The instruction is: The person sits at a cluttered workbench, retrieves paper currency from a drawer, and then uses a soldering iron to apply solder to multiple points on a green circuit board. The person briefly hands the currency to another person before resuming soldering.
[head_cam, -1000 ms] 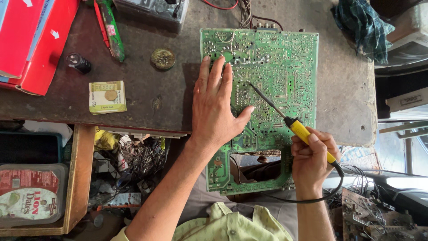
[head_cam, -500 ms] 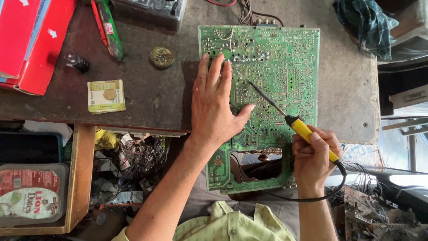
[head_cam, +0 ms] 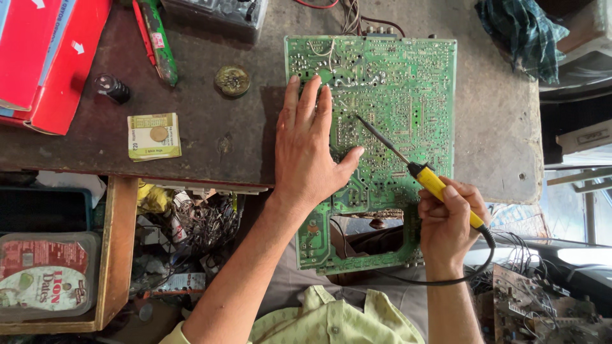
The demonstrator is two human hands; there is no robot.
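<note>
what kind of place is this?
Likely a small electronics repair workshop. A green circuit board lies solder side up on a worn bench, the right hand holds a soldering iron to it, the left hand steadies it, and tangled wires fill the shelf below.

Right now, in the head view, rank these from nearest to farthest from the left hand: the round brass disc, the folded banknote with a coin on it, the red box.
From the left hand:
1. Round brass disc, up and left of the fingers.
2. Folded banknote, further left, by the bench edge.
3. Red box, far-left corner.
</note>
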